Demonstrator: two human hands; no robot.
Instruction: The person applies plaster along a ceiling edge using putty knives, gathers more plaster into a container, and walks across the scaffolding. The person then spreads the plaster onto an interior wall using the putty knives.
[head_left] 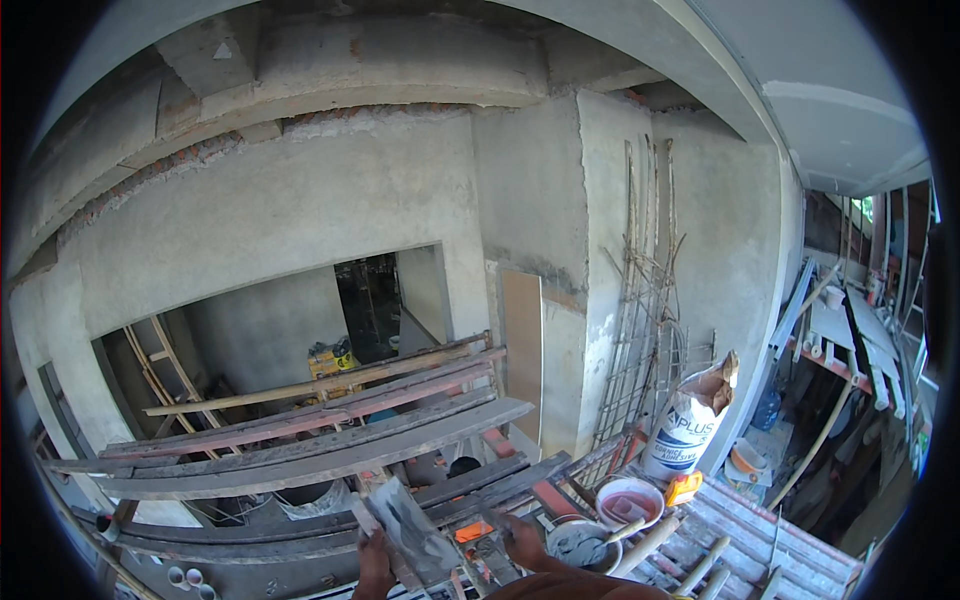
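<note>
At the bottom centre my left hand (376, 562) grips a grey, mortar-smeared board (410, 530) by its left side. To its right, my right hand (522, 542) is closed around a dark tool, too small and partly hidden to name. Beside that hand on the right are a bucket of grey paste (575, 545) with a stick in it and a white bucket of pinkish liquid (625, 498). An orange object (470, 532) lies between my hands.
Scaffold planks (300, 475) and a bamboo rail (250, 397) cross before a wall opening. An open white sack (680, 440) stands right beside an orange-yellow item (683, 488). Bundled rebar (645, 300) leans on the wall. A lower cluttered area (840, 330) lies far right.
</note>
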